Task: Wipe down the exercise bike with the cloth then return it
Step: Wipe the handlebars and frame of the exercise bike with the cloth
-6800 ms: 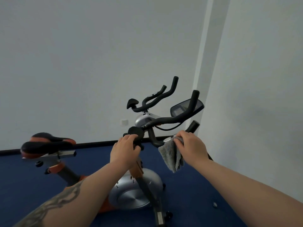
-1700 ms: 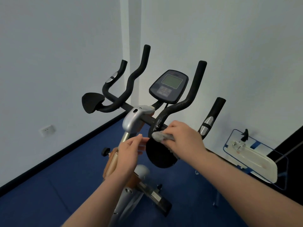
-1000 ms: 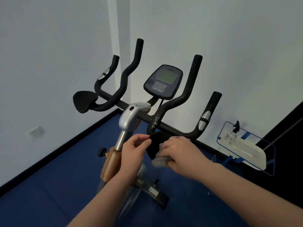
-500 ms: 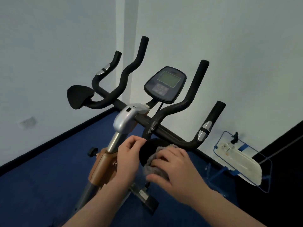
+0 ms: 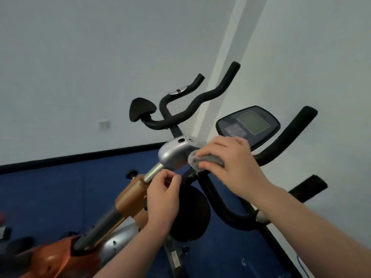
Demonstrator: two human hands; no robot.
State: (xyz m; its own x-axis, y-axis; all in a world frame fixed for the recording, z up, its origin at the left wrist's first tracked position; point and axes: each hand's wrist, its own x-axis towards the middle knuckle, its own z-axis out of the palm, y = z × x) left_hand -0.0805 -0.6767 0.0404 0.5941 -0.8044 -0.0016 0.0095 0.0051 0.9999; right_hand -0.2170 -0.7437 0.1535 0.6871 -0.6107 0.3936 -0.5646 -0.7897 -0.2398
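- The exercise bike [image 5: 140, 197] is seen tilted across the shot, its orange-and-grey stem running from lower left up to the right, so the long axis goes diagonal toward the handlebars [image 5: 192, 105], which point up and away at the wall corner.
- The console [image 5: 249, 125] is sat just right of the stem top, screen faced back at the camera.
- A round black pad [image 5: 190, 213] is hung below the bar clamp.
- The right hand [image 5: 230, 165] is curled round the cloth [image 5: 204, 159], which is pressed against the silver cap [image 5: 172, 155] at the stem top.
- The grey cloth is rolled up, long axis roughly level, fuzzy end pointed left.
- The left hand [image 5: 162, 199] is held just beside the pad, fingers curled, thumb and fingertips pinched together; whether anything's caught in that grip can't be told.
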